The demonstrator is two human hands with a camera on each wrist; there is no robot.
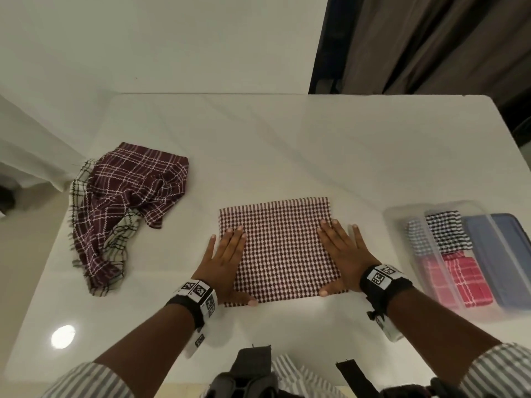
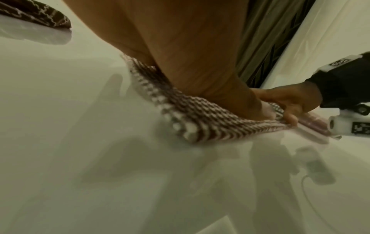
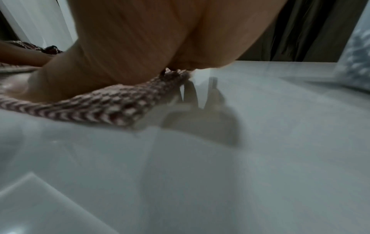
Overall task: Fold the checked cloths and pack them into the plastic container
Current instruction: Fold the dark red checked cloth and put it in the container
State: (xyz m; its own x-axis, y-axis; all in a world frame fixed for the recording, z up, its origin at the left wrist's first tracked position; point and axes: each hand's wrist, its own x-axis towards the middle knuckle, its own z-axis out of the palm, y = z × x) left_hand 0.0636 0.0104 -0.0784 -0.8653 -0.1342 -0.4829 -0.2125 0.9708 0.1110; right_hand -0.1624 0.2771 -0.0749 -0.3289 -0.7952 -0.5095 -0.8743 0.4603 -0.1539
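A maroon-and-white checked cloth [image 1: 280, 248] [image 2: 192, 117] [image 3: 112, 107] lies flat as a folded rectangle on the white table [image 1: 258, 145]. My left hand [image 1: 227, 259] presses flat on its left edge, fingers straight. My right hand [image 1: 342, 254] [image 2: 288, 102] presses flat on its right edge in the same way. A clear plastic container [image 1: 402, 216] stands at the right with folded cloths inside: a black-and-white checked one [image 1: 448, 231] and a pink one [image 1: 465, 280]. A crumpled dark purple plaid cloth [image 1: 126, 196] [image 2: 40, 14] lies at the left over a cream checked cloth [image 1: 82, 179].
A blue lid [image 1: 505, 254] lies against the container's right side. Dark curtains [image 1: 431, 44] hang behind the table's far right corner. A white wall stands behind the table, and a white drape [image 1: 28, 150] hangs at the left.
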